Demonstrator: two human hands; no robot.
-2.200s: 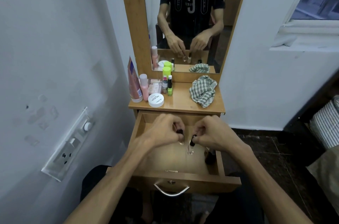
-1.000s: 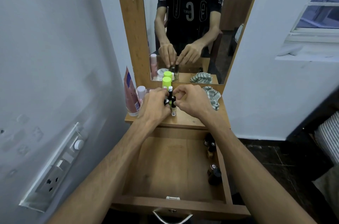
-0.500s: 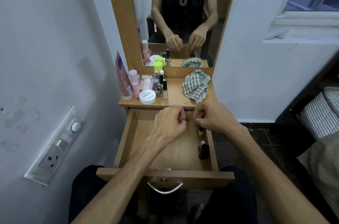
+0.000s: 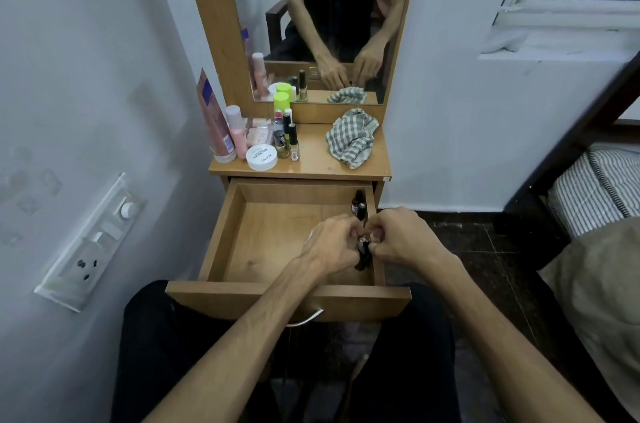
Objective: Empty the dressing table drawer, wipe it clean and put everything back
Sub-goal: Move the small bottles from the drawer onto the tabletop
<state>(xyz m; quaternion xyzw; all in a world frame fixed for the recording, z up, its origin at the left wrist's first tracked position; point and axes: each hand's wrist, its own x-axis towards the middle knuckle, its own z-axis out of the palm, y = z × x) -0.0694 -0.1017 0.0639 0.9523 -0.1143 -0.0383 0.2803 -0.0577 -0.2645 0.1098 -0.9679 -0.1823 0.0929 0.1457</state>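
Note:
The wooden drawer [image 4: 263, 242] is pulled out over my lap, its floor mostly bare. Against its right wall stands a dark bottle [image 4: 363, 251]. My left hand [image 4: 330, 244] and my right hand [image 4: 403, 239] meet around its cap, fingers curled onto it from both sides. Two small dark bottles [image 4: 358, 206] stand farther back along the same wall. On the table top [image 4: 311, 166] are a pink tube [image 4: 214, 125], a pink bottle [image 4: 237, 132], a white jar [image 4: 262, 156], nail polish bottles [image 4: 292, 142] and a crumpled checked cloth [image 4: 351, 137].
A mirror [image 4: 322, 24] rises behind the table top and reflects my arms. A switch and socket panel [image 4: 93, 242] is on the left wall, close to the drawer. A bed with striped bedding [image 4: 595, 187] stands to the right. The drawer handle [image 4: 304, 318] faces my knees.
My hands set small bottles beside the jar on the table top, then came back down into the drawer. They now close on the dark bottle at its right wall.

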